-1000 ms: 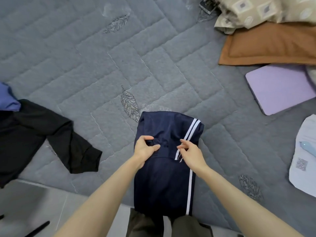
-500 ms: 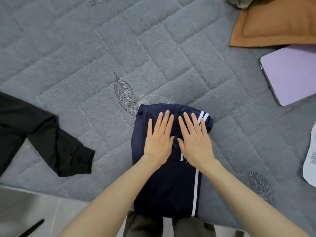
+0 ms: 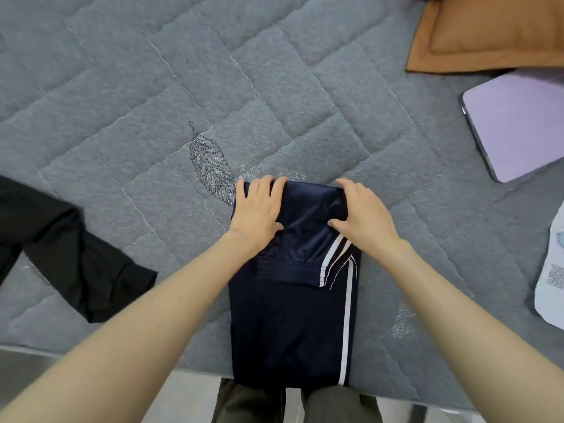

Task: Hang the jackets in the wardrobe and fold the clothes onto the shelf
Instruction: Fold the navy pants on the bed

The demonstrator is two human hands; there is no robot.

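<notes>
Fingers are curling over the far fold now. The left hand (image 3: 258, 209) is hooking the edge at eleven o'clock of the bundle and the right hand (image 3: 363, 215) is matching it at one o'clock, thumbs pressing on top, both gripping the trousers (image 3: 290, 319). I'm reading that as taking hold of the doubled end, either to bring it back toward the body for another fold or to square it up.

The navy, white-striped trousers are lying folded at six o'clock of the view on the quilt (image 3: 152, 87), their near end reaching the bed's edge. No brand is showing on them.

A black garment (image 3: 76, 254) is waiting at nine o'clock, probably next in line. A pillow (image 3: 488, 32) is sitting at one o'clock and a tablet (image 3: 518, 126) at two. A white sheet (image 3: 554, 270) at three is carrying a QR-style code, too blurred for reading.
</notes>
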